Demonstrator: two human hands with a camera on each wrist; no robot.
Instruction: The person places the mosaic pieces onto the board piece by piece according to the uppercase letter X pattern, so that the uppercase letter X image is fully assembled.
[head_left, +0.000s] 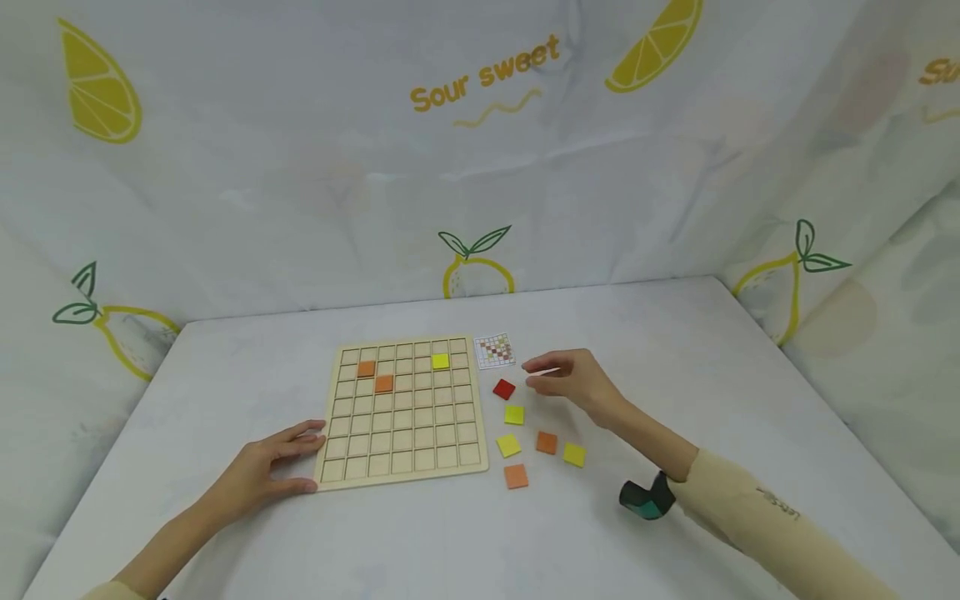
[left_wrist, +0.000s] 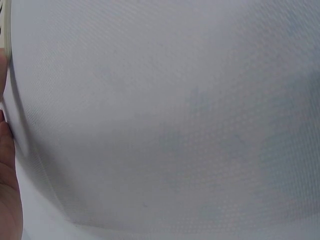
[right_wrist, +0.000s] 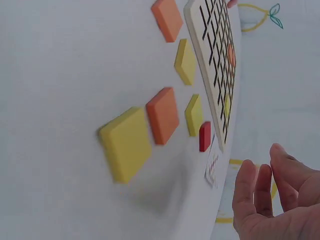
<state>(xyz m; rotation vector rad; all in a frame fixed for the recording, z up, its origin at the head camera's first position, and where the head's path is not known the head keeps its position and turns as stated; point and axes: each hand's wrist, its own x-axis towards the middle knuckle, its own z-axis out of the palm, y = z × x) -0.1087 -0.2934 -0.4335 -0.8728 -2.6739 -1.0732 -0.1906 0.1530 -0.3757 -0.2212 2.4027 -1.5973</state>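
Observation:
A wooden grid board point(head_left: 403, 479) lies flat on the table. Two orange tiles, one point(head_left: 366, 368) above and left of the other point(head_left: 384, 383), and a yellow tile point(head_left: 440, 361) sit in its upper cells. At the board's left edge, my left hand point(head_left: 262, 467) rests its fingertips and thumb against the rim. My right hand point(head_left: 573, 383) hovers right of a small printed grid card point(head_left: 495, 351), thumb and fingers apart, with no tile visible between them. Below the card lies a red tile point(head_left: 504, 389), with a yellow tile point(head_left: 513, 415) just under it.
Further loose tiles lie right of the board: yellow point(head_left: 508, 446), orange point(head_left: 546, 442), yellow point(head_left: 574, 455) and orange point(head_left: 516, 477). A black and teal device point(head_left: 647, 498) is at the right wrist. White lemon-print cloth point(head_left: 337, 208) hangs behind the table.

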